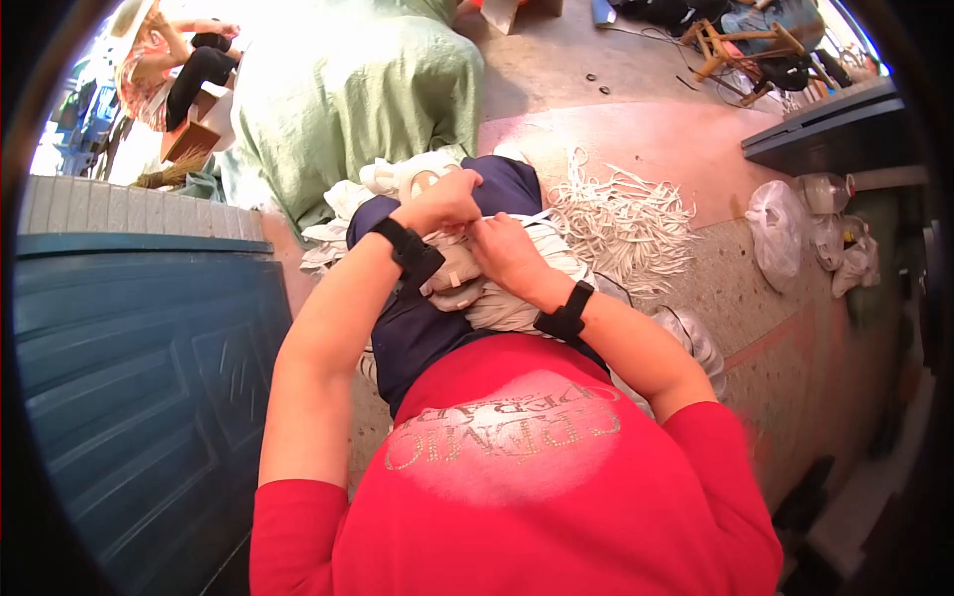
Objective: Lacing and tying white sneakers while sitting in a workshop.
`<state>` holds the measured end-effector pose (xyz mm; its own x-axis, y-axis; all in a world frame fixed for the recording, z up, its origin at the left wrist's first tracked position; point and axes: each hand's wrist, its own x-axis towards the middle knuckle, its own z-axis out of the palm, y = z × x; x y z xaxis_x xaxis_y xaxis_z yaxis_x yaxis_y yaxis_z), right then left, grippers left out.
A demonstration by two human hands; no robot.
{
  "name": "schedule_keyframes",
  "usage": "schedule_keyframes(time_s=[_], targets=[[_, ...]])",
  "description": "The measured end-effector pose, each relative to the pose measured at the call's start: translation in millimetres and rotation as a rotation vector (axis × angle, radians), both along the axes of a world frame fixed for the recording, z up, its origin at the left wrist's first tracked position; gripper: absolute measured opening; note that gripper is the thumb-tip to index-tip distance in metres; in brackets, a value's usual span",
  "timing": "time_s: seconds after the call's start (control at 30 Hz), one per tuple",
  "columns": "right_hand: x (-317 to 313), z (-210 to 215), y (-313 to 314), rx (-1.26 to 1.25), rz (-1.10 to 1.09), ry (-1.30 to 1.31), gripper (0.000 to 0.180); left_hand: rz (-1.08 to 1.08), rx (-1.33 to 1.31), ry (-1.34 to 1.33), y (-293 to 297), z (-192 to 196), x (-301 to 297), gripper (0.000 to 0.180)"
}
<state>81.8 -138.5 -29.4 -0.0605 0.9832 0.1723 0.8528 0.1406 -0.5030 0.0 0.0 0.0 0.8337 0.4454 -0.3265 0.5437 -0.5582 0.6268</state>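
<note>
Speckled stone floor (785, 328) stretches out ahead of you, with a teal panelled door (149, 377) on your left and a green cloth (358, 99) draped over something bulky beyond your knees. Your left hand (447, 202) and right hand (502, 248) meet over a bundle of white strips (497, 303) resting on the dark blue fabric (417, 328) across your lap. Each hand's grip is closed down tight: the left pinches a thin white strip (517, 220) near its end, and the right seems to pinch the same strip just beside it, though its fingertips are partly hidden, so I cannot be sure.

Judging by how things lie, you are somewhere in the middle. A gathered bundle sits under your hands, while a large loose heap of white strips (621, 223) lies spread on the floor just past your right knee, apparently not yet handled. Plastic bags (780, 233) sit further right. Another person (169, 70) sits at the far left.
</note>
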Motion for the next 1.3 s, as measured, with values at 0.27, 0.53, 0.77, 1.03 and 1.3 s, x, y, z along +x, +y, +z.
schedule_keyframes(time_s=[0.27,0.53,0.77,1.03,1.3], targets=[[-8.6,31.7,11.1,0.092,0.275,-0.493,0.008,0.596,-1.083,-0.153,4.5,38.0,-41.0,0.051],[9.2,127.6,27.8,0.460,0.254,0.176,0.006,0.887,-1.251,-0.315,8.0,20.5,-36.4,0.013],[125.7,304.1,-7.8,0.697,0.183,0.928,0.012,0.613,-0.584,-0.030,-22.1,37.5,-21.3,0.023],[47.1,105.8,35.3,-0.094,-0.066,0.817,0.013,0.508,-0.399,0.078,-19.7,30.5,-108.4,0.035],[-47.2,27.0,3.7,-0.096,0.048,-0.027,0.011,0.402,-0.329,-0.068,-33.3,11.3,-120.3,0.023]])
